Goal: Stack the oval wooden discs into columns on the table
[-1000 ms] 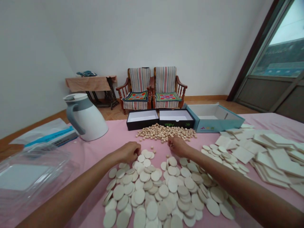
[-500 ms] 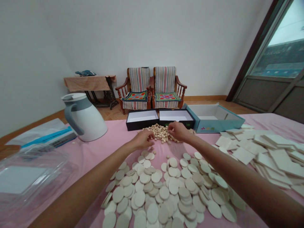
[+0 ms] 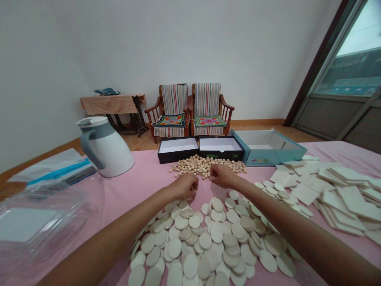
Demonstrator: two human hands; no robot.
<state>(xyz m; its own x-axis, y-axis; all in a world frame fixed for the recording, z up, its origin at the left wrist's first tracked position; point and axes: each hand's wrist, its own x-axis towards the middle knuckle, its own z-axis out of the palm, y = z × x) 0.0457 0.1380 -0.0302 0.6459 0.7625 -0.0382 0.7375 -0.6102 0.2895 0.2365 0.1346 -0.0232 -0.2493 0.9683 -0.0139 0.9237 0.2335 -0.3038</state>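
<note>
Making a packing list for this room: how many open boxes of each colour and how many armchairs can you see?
Black boxes: 2
Light blue box: 1
Armchairs: 2
Total: 5

Two bare hands: left hand (image 3: 185, 187), right hand (image 3: 223, 176). Two black open boxes (image 3: 177, 157). One pale blue open box (image 3: 262, 159). Two striped wooden armchairs (image 3: 173, 103). One white-and-grey jug (image 3: 110, 153). Cream wooden discs (image 3: 190, 265), small round wooden beads (image 3: 202, 167): too many to count.
</note>
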